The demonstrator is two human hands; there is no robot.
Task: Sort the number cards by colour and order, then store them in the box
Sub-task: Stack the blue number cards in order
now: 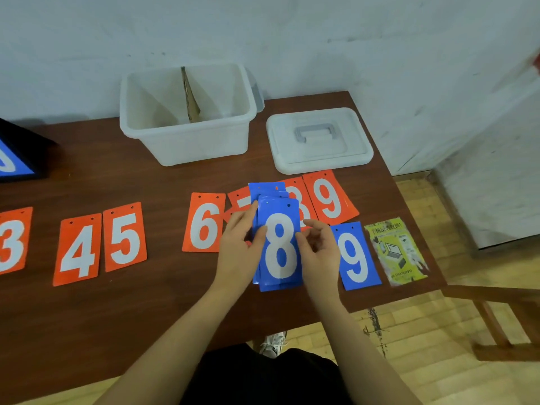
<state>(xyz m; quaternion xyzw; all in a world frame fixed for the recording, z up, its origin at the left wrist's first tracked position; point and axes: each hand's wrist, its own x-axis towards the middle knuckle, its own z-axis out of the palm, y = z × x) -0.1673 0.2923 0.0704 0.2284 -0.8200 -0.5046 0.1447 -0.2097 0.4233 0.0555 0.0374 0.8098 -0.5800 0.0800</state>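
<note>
Dark brown wooden table (146, 317). At twelve o'clock, open white box (187, 141); lid (318, 141) just beside, toward one. Across the middle, from nine to two, orange number cards (122, 238). At three, blue 9 card (355, 255) beside yellow leaflet (397, 252). At ten, black-framed board (17, 153).

Table (146, 176): dark reddish-brown wood.
Box (187, 141): translucent white plastic, with a brown cardboard divider (191, 103).
Lid (318, 141): white, with a grey handle (317, 132).
Cards 3 (11, 242), 4 (77, 249), 5 (125, 238), 6 (204, 223) and 9 (330, 197): orange-red with white numerals.
Stack of cards (279, 244), 8 on top: blue with a white numeral.
Single card 9 (355, 255): blue with a white numeral.
Leaflet (396, 251): yellow-green with dark print.
Wall (292, 39): scuffed white.
Floor (438, 361): pale wood blocks.
</note>
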